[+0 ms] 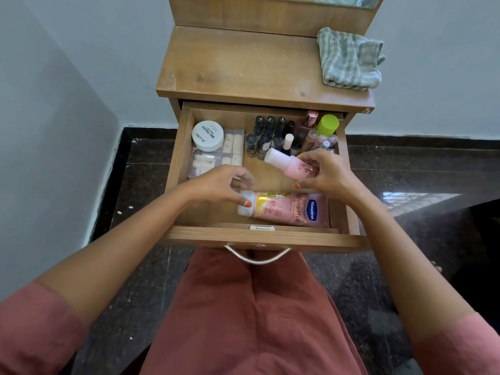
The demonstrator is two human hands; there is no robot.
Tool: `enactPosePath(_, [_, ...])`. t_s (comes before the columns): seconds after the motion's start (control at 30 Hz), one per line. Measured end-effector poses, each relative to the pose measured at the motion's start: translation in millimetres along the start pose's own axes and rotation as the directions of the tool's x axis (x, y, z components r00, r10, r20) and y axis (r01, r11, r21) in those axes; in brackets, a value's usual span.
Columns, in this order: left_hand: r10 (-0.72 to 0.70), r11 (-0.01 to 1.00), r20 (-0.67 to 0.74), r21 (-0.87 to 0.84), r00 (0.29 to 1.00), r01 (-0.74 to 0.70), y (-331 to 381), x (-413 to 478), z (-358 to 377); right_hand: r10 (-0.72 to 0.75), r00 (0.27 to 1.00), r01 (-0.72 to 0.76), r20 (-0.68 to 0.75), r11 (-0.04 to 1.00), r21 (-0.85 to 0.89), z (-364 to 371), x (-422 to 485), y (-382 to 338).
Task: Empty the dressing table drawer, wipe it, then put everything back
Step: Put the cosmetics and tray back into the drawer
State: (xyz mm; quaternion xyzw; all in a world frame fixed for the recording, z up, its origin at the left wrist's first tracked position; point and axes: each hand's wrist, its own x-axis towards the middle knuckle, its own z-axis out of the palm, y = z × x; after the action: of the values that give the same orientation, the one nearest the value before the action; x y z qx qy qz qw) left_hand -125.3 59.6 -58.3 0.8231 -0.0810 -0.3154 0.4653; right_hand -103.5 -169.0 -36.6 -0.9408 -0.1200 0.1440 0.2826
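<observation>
Fingers (320,158) on one bottle (281,161), one tube (292,209)

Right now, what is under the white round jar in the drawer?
The white jar rests on a clear case of small cream-coloured tubes, at the drawer's back left. The jar covers the case's back-left corner, so what lies there cannot be seen.

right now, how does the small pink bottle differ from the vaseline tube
Pose: the small pink bottle is held tilted over the drawer by the right hand. The Vaseline tube lies flat on the drawer floor, with the left hand gripping its cap end. Size: the bottle is much shorter than the tube. Cap: the bottle's is rounded and pale pink, the tube's white. Both are pink.
</observation>
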Motion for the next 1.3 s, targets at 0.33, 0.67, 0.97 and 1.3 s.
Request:
enactPosePath(0.33, [-0.059,0.950,-0.216,-0.313,0.975,-0.012,18.6,25.7,2.9,-0.052,0.996,0.053,0.069,0.998,-0.017,9.7,7.1,-4.2])
enactPosePath(0.67, [-0.171,0.887,-0.191,-0.458,0.967,0.066,17.5,43.3,11.5,0.059,0.998,-0.061,0.021,0.994,0.094,4.7,-4.0,9.1])
enactPosePath(0.97, [-0.200,0.909,-0.180,-0.400,0.963,0.114,19.7,52.2,22.2,0.135,0.928,-0.037,-0.347,0.961,0.275,-10.9,-22.2,16.8])
enactPosePath(1.3, [-0.051,0.998,-0.265,-0.038,0.963,0.042,27.0,57.0,32.1,0.019,0.901,0.028,-0.434,0.994,0.102,-1.8,-30.6,26.0])
